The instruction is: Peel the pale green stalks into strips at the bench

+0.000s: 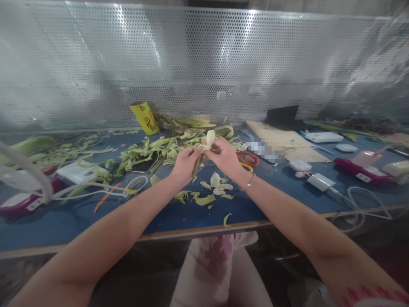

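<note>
Pinched between both hands is a pale, flower-like piece of folded leaf [210, 140] with a green strip hanging below it. My left hand [186, 162] grips its lower part with thumb and fingers. Fingers of my right hand [223, 154] close on it just under the pale top, touching the left fingertips. Below the hands, pale petal-like scraps [218, 184] and a curled green peel [205, 199] lie on the blue table [188, 219]. Beside the right wrist are red and yellow loops [249, 159], perhaps scissor handles, partly hidden by that hand.
Behind my hands spreads a heap of green leaf strips [140, 152], partly over a dark phone [145, 164]. A yellow tube [145, 118] leans near the perforated metal screen [198, 51]. White cables [354, 204], a charger [320, 182] and papers [287, 143] lie rightward.
</note>
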Motion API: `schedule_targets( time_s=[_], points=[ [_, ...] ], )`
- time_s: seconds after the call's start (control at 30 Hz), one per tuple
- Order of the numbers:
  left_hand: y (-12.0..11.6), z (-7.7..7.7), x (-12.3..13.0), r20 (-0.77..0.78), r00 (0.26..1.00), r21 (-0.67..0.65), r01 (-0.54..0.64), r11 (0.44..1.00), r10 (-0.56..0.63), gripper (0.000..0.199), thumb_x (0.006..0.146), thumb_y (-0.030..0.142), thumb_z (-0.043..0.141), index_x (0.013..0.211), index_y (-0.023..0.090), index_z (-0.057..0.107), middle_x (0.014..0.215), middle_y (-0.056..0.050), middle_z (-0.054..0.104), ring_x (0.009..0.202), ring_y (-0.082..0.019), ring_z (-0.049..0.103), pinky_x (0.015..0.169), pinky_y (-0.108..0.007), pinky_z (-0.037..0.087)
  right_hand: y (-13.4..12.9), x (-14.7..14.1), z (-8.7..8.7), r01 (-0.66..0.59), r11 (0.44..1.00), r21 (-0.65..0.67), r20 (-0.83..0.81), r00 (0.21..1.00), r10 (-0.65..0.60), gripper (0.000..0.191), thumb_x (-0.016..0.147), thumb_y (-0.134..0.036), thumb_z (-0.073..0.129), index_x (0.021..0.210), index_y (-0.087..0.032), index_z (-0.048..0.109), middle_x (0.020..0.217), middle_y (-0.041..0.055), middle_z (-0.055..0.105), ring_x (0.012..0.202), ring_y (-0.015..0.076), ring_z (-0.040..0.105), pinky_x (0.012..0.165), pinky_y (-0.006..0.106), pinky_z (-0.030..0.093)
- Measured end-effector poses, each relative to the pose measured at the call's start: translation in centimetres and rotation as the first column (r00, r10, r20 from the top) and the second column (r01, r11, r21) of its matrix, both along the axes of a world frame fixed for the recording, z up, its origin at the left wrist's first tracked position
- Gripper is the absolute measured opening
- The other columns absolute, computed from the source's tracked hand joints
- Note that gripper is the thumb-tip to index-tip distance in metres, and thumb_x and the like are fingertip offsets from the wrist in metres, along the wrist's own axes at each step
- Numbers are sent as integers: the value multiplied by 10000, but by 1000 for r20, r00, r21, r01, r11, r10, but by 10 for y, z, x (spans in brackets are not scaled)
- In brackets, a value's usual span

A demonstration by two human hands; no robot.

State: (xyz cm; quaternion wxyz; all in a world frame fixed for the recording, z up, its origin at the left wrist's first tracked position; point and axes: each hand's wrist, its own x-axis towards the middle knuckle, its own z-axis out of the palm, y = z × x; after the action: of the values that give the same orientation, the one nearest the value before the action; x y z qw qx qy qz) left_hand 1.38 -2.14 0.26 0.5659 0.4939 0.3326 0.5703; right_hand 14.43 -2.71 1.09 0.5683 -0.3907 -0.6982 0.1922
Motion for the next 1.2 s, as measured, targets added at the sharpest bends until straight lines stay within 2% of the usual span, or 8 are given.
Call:
schedule_targets(
  time_s=[0.17, 0.27, 0.43, 0.67, 0.9, 1.07, 1.2],
  points=[
    [1, 0, -1, -37, 998, 13, -45, 999, 45, 313, 660, 407, 697, 630, 136, 543, 501, 20, 541, 444, -41, 447, 456, -171, 349, 3, 0, -4, -200, 978, -54, -187, 964, 186, 218, 721, -163, 492, 887, -186, 632, 974, 53, 541, 891, 159, 568, 814, 335, 518],
    [0, 1, -1, -39, 997, 32, -64, 997, 65, 300, 675, 399, 684, 639, 134, 548, 505, 20, 539, 450, -41, 448, 463, -171, 352, 4, 0, -6, -251, 965, -82, -266, 938, 222, 185, 756, -215, 499, 888, -198, 628, 1021, 54, 556, 915, 162, 578, 837, 346, 525],
    [-1, 2, -2, -30, 997, 71, -76, 995, 78, 270, 667, 361, 696, 628, 131, 561, 514, 14, 548, 479, -47, 466, 500, -178, 371, 5, 1, -7, -234, 970, -65, -267, 941, 209, 161, 738, -227, 559, 889, -210, 615, 964, 46, 616, 866, 165, 596, 816, 360, 538],
    [-1, 1, -3, -67, 989, 141, -118, 983, 128, 254, 664, 353, 693, 620, 133, 575, 534, 7, 575, 503, -58, 490, 536, -191, 394, 3, 0, -4, -190, 982, -6, -206, 961, 184, 145, 747, -201, 542, 873, -201, 614, 935, 45, 614, 851, 152, 596, 798, 332, 529],
    [-3, -1, -2, -109, 973, 185, -182, 966, 204, 245, 685, 359, 665, 625, 138, 579, 531, 11, 574, 502, -61, 491, 538, -197, 393, 4, -1, -4, -26, 996, 88, -45, 999, 30, 46, 726, -168, 570, 763, -185, 591, 829, 39, 594, 815, 159, 576, 794, 329, 484],
    [-4, 1, -1, -59, 988, 63, -141, 988, 144, 255, 671, 353, 682, 631, 126, 573, 510, 23, 544, 477, -45, 468, 497, -178, 373, 1, 1, 0, 13, 998, 69, 6, 1000, -13, 62, 728, -169, 568, 749, -187, 623, 848, 39, 641, 807, 160, 607, 765, 310, 493],
    [-6, 5, 1, 51, 995, -49, -80, 996, 82, 242, 658, 309, 706, 638, 110, 570, 522, 19, 547, 460, -29, 468, 479, -156, 388, -3, 2, 2, -6, 1000, 9, -24, 1000, 6, 100, 720, -171, 583, 791, -201, 646, 841, 19, 685, 810, 165, 637, 759, 309, 515]
  ],
)
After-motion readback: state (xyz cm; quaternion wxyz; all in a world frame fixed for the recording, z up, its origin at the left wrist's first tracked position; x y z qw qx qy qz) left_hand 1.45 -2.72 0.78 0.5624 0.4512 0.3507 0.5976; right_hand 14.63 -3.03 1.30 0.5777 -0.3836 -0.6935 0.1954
